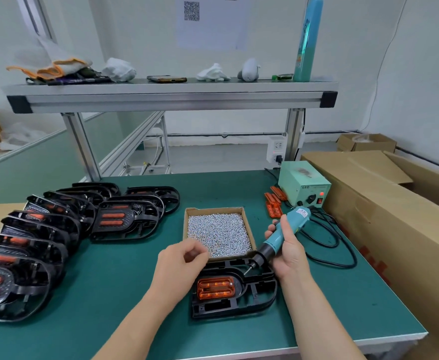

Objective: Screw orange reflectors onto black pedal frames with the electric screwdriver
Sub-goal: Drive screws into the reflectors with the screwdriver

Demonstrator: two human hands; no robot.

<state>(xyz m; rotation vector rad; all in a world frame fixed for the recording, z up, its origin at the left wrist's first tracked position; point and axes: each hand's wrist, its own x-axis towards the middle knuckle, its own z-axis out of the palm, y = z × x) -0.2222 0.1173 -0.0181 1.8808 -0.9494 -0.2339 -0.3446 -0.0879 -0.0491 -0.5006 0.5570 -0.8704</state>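
Observation:
A black pedal frame [252,300] lies on the green mat near the front, with an orange reflector [215,288] seated in its left half. My right hand [288,253] grips the teal electric screwdriver [283,233], tilted so its bit hangs just above the frame's upper middle. My left hand [182,261] hovers at the near left corner of the cardboard box of silver screws [219,233], fingers curled together; whether a screw sits between them cannot be seen.
Several finished black frames with orange reflectors [57,229] are stacked in rows at the left. Loose orange reflectors [274,203] lie beside the green power supply [304,187]. Its black cable [337,245] loops on the mat. Large cardboard boxes [394,216] line the right edge.

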